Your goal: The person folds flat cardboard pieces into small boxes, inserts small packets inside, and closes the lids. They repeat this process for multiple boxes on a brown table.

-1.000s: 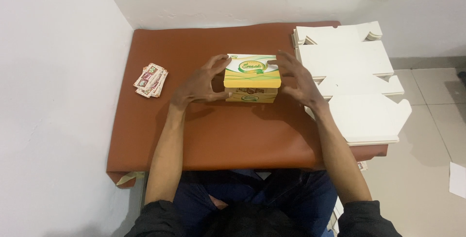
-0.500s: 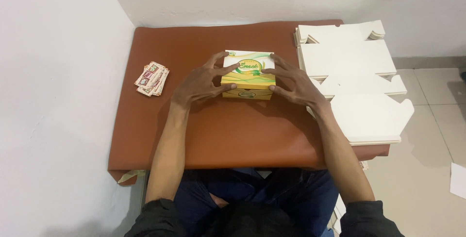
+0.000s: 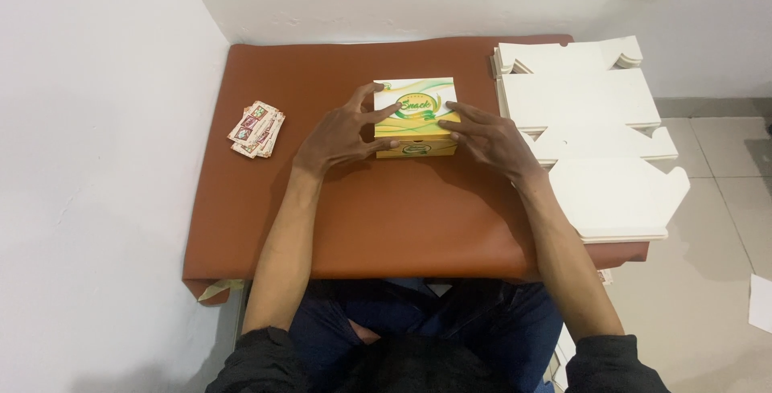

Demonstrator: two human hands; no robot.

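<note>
A closed yellow, white and green cardboard box [image 3: 418, 106] rests flat on the brown table [image 3: 386, 208], lid up. My left hand [image 3: 344, 131] lies against its left side, fingers spread over the lid and the front edge. My right hand [image 3: 489, 137] presses on the box's right side, fingertips on the lid. Both hands touch the box, which stands on the table.
A stack of flat, unfolded white box blanks [image 3: 591, 131] covers the table's right end. A small pile of printed cards or stickers [image 3: 256, 128] lies at the left. White walls stand at the left and behind. A tiled floor [image 3: 708, 296] lies at the right.
The box has been laid down flat and pushed a little farther from me. My hands have shifted from holding its sides to resting on its lid.
</note>
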